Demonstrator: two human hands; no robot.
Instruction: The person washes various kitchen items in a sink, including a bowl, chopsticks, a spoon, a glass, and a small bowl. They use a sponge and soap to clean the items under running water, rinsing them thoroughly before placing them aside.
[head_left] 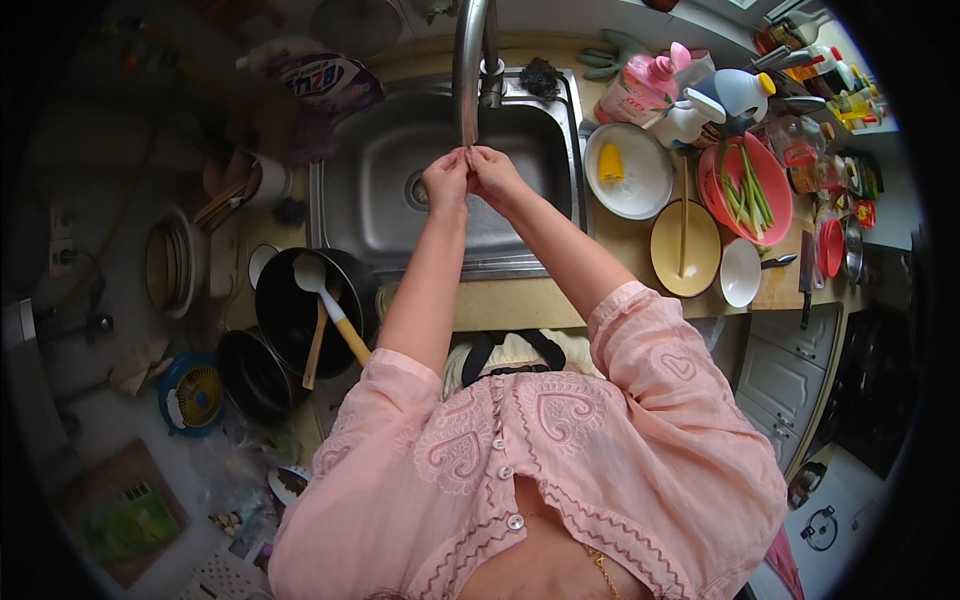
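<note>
My left hand [445, 182] and my right hand [494, 174] meet over the steel sink [400, 235], right below the end of the faucet [468, 75]. The fingers of both are curled in and their tips come together. Whatever may be between the fingertips is too small or hidden to make out. The drain [418, 190] shows in the basin just left of my left hand. A dark scouring pad [541, 78] lies on the sink's back ledge, beyond my right hand.
Right of the sink stand a white bowl [645, 185] with a yellow corn piece [611, 163], a yellow bowl [668, 247] with chopsticks, and a pink basin [770, 228] with green stalks. A knife [806, 270] lies farther right. Black pans [285, 300] sit at the left.
</note>
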